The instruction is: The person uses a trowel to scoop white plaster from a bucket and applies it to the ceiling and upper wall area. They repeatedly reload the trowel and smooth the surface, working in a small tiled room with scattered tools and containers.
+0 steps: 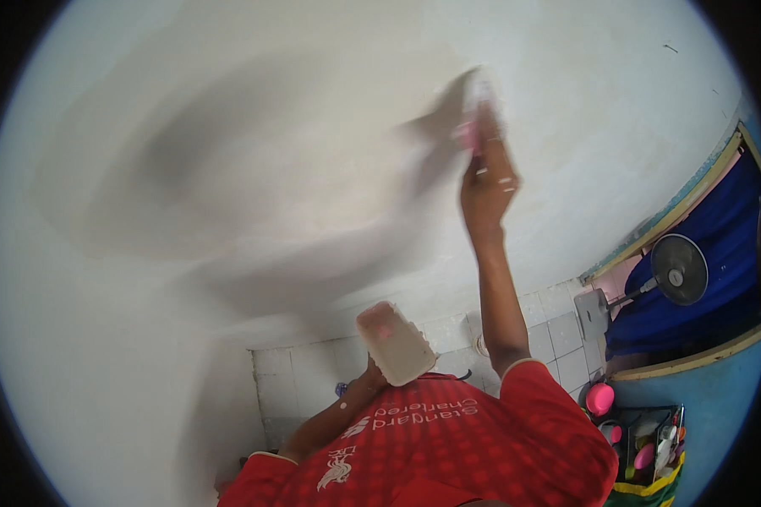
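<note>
While your right hand [489,198] is raised at 2 o'clock, measured from the middle of the view, its fingers are closed around a pink-and-white tool [480,106] that reaches up to 1 o'clock, in front of the white wall [566,101]. The tool is blurred, so its exact kind is unclear, and you cannot tell whether it touches the wall or stands just off it. Small white marks [506,181] show on that hand.

Your left hand [370,378], at 6 o'clock, is grasping a pale rectangular tub [402,355] from behind; most of its fingers are hidden. The tub sits tilted in front of your chest, also at 6 o'clock, with a pinkish patch toward its upper end.

Your red shirt [465,448] fills the view around 5 and 6 o'clock. A broad shadow [177,156] lies on the wall toward 10 o'clock. Pale tiles [566,334] show at 4 o'clock, and a grey fan [680,270] stands at 3 o'clock before a blue curtain [731,253]. A pink bowl [600,398] is at 4 o'clock.
</note>
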`<action>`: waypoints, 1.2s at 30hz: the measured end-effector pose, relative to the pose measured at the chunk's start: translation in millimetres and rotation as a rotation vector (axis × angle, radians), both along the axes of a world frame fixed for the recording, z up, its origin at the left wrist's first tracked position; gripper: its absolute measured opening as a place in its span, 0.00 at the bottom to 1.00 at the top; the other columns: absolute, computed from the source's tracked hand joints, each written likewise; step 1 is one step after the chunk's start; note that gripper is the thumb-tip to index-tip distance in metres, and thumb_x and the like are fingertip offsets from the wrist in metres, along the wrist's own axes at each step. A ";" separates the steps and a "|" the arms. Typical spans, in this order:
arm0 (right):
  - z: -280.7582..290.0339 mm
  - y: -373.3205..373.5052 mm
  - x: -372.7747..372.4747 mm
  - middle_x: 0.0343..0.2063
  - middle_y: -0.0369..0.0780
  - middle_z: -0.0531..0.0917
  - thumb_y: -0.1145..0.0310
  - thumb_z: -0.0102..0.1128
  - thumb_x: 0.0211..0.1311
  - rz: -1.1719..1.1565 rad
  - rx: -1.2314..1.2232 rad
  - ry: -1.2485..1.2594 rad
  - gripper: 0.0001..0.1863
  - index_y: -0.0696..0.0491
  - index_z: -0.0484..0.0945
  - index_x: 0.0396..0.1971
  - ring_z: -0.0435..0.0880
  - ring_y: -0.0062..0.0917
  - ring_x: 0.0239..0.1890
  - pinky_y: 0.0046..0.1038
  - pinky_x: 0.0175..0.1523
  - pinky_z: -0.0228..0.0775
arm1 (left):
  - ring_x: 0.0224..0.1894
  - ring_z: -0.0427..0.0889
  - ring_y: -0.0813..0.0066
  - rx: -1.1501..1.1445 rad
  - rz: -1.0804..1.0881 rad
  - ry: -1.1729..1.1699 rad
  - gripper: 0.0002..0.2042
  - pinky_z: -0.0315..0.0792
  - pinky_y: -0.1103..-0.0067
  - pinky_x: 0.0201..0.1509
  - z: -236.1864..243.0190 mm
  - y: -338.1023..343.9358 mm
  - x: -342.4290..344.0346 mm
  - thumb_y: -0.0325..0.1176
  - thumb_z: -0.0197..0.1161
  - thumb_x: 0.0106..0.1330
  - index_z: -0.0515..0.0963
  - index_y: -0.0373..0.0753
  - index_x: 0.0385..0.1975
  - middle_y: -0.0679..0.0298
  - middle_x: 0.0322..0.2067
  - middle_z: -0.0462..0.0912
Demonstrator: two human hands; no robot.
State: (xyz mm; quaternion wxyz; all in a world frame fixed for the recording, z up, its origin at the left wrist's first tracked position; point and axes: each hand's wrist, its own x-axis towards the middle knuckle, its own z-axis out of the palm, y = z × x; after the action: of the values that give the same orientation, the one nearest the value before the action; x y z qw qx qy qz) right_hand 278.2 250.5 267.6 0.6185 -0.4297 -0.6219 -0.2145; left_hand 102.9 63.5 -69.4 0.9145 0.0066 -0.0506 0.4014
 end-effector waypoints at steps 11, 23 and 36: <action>-88.8 -113.1 -26.2 0.44 0.50 0.87 0.72 0.59 0.69 0.722 -0.851 0.191 0.15 0.59 0.80 0.53 0.88 0.36 0.45 0.32 0.52 0.77 | 0.61 0.72 0.60 -0.053 0.408 0.255 0.26 0.63 0.56 0.68 11.1 -7.7 -4.8 0.58 0.43 0.75 0.65 0.52 0.67 0.60 0.57 0.73; -139.0 -199.2 -51.9 0.40 0.50 0.87 0.75 0.59 0.61 0.608 -0.962 -0.293 0.18 0.58 0.80 0.53 0.87 0.44 0.42 0.38 0.48 0.77 | 0.62 0.75 0.58 0.026 0.680 0.418 0.33 0.73 0.59 0.65 84.8 -17.9 -17.4 0.62 0.45 0.74 0.64 0.42 0.67 0.58 0.61 0.73; -93.5 -187.8 -67.4 0.40 0.55 0.85 0.71 0.62 0.61 0.708 -1.327 -0.086 0.23 0.59 0.77 0.57 0.86 0.43 0.42 0.38 0.48 0.75 | 0.57 0.78 0.65 0.203 1.118 0.688 0.21 0.78 0.66 0.58 109.4 -19.7 -31.8 0.46 0.48 0.77 0.68 0.40 0.62 0.60 0.56 0.76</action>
State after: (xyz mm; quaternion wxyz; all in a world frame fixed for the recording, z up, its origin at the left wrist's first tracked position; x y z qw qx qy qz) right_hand 210.8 62.7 174.2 0.2370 -0.4779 -0.7452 0.4001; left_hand 71.1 43.8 39.9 0.5273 0.2459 0.2177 0.7836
